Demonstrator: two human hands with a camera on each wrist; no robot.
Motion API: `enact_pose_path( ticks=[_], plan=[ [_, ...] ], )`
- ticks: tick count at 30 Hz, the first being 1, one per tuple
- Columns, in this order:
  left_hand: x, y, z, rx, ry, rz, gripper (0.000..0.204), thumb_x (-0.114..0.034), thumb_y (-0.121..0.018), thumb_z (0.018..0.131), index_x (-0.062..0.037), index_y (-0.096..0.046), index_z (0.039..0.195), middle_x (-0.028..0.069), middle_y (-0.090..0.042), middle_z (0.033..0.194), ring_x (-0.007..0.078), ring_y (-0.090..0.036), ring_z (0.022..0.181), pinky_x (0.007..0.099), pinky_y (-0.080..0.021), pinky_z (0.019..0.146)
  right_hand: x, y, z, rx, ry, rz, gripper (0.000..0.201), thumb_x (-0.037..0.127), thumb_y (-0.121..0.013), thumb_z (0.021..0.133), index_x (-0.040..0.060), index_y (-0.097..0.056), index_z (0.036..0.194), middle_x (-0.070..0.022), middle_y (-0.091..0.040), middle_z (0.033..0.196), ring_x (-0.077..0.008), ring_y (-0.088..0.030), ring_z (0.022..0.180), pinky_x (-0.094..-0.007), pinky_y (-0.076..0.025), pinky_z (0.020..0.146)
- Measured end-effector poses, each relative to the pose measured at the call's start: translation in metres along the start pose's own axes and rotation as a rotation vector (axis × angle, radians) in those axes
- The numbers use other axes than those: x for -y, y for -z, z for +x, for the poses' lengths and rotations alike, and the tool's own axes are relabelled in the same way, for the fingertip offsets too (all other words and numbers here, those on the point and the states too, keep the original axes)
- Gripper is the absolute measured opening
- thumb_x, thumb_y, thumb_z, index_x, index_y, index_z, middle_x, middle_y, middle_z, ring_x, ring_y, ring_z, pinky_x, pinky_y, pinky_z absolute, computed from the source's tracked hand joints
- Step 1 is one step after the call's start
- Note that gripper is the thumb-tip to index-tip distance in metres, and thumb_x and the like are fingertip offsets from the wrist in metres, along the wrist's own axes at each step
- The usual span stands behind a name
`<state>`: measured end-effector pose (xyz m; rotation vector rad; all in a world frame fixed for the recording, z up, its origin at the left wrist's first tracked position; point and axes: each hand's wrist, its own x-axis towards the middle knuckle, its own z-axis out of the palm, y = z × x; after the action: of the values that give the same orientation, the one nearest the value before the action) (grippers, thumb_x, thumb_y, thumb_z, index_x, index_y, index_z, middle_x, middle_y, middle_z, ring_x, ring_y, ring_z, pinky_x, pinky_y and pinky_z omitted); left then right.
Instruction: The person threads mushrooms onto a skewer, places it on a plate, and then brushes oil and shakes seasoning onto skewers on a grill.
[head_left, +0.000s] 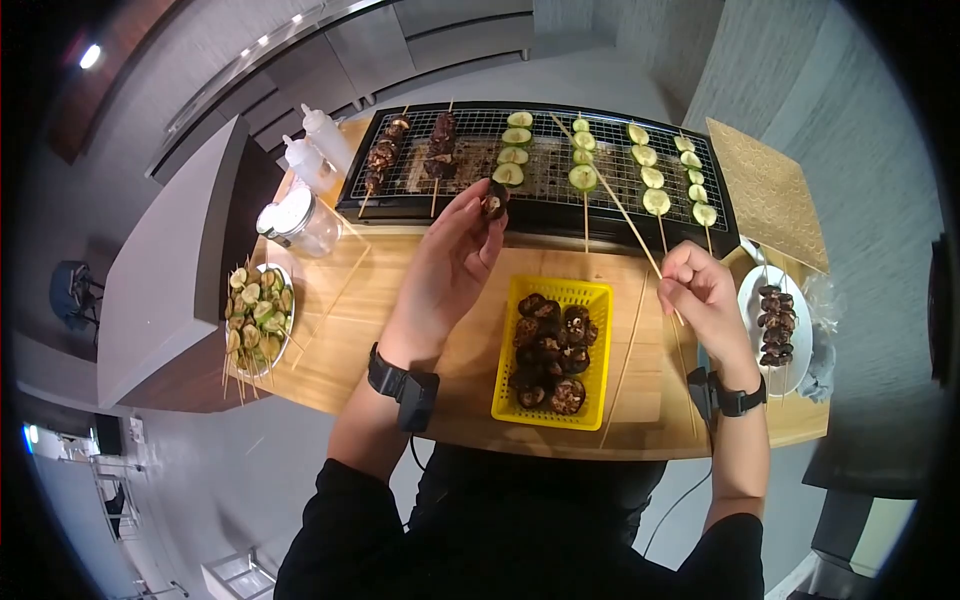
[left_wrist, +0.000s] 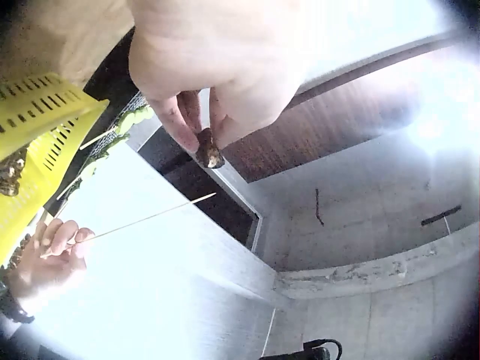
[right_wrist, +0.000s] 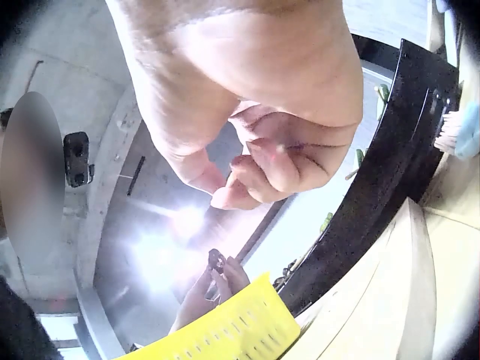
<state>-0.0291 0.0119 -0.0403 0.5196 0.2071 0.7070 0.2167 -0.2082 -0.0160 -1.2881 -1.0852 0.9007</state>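
Wooden table (head_left: 460, 350) across the middle of the head cam, long black grill (head_left: 478, 150) along its far edge with skewered green slices (head_left: 508, 174) on the mesh. Left hand (head_left: 462, 245) is up near the grill, pinching a dark mushroom-looking piece (head_left: 494, 203). Right hand (head_left: 705, 295) pinches a bare skewer (head_left: 630, 225) slanting up and left over the grill. Yellow basket (head_left: 550, 421) full of similar dark pieces (head_left: 567, 396) sits between the forearms.

Left wrist cam: that piece is right at the fingertips, skewer point apart from it, basket off to the side.

Right wrist cam: thumb and fingers are closed together up close, skewer mostly hidden, and the piece shows past the basket's rim.
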Motion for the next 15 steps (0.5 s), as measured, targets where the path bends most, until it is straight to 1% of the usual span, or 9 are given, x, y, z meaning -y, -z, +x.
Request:
enact_pose_path(
  ticks=[3,6,9,12,15],
  plan=[
    [-0.0006,-0.0014,-0.0017,-0.014,-0.009,0.043,0.038,-0.007,-0.054,0.106,-0.0043,-0.053,0.144,0.0116,-0.063,0.129,0.0202,-0.06,0.118,0.0236,-0.056,0.098,0.0062,-0.0007,-0.0013,-0.037,-0.023,-0.019,0.008,-0.002,-0.059,0.099,0.0053,-0.056,0.097,0.0048,-0.055,0.077,-0.0035,-0.049,0.068,-0.0209,-0.037,0.061],
    [0.0012,-0.0086,-0.0053,-0.015,-0.024,0.071,0.036,-0.006,-0.058,0.104,-0.0028,-0.057,0.14,0.0076,-0.068,0.122,0.0151,-0.066,0.11,0.0228,-0.057,0.095,0.0026,0.0002,-0.0005,-0.004,-0.033,-0.015,0.008,-0.001,-0.059,0.099,0.0059,-0.056,0.097,0.0064,-0.053,0.076,-0.0027,-0.046,0.066,-0.0205,-0.035,0.059],
    [0.001,-0.0064,-0.0044,0.026,-0.006,0.075,0.035,-0.006,-0.058,0.104,-0.0028,-0.057,0.139,0.0076,-0.068,0.122,0.0148,-0.066,0.108,0.0228,-0.057,0.095,0.0036,-0.0005,-0.0009,-0.02,-0.055,-0.034,0.007,0.001,-0.059,0.1,0.0069,-0.056,0.097,0.0079,-0.05,0.075,-0.0012,-0.042,0.064,-0.02,-0.03,0.057],
    [0.0012,-0.004,-0.0016,0.026,0.009,-0.036,0.035,-0.01,-0.055,0.106,-0.0005,-0.054,0.14,0.0115,-0.063,0.127,0.0191,-0.063,0.11,0.0242,-0.059,0.093,0.0075,-0.0015,-0.0016,-0.032,-0.128,0.05,0.005,0.003,-0.059,0.1,0.0075,-0.057,0.098,0.0091,-0.048,0.074,-0.0001,-0.038,0.063,-0.0198,-0.027,0.055],
    [0.0005,0.0003,0.0013,0.013,0.046,-0.135,0.03,-0.014,-0.054,0.108,0.0021,-0.056,0.133,0.013,-0.063,0.127,0.0191,-0.064,0.108,0.0251,-0.06,0.092,0.0031,-0.0018,-0.0007,-0.025,-0.095,0.033,0.004,0.005,-0.059,0.101,0.0078,-0.057,0.099,0.0097,-0.046,0.073,0.0003,-0.036,0.062,-0.0198,-0.025,0.054]
  ],
)
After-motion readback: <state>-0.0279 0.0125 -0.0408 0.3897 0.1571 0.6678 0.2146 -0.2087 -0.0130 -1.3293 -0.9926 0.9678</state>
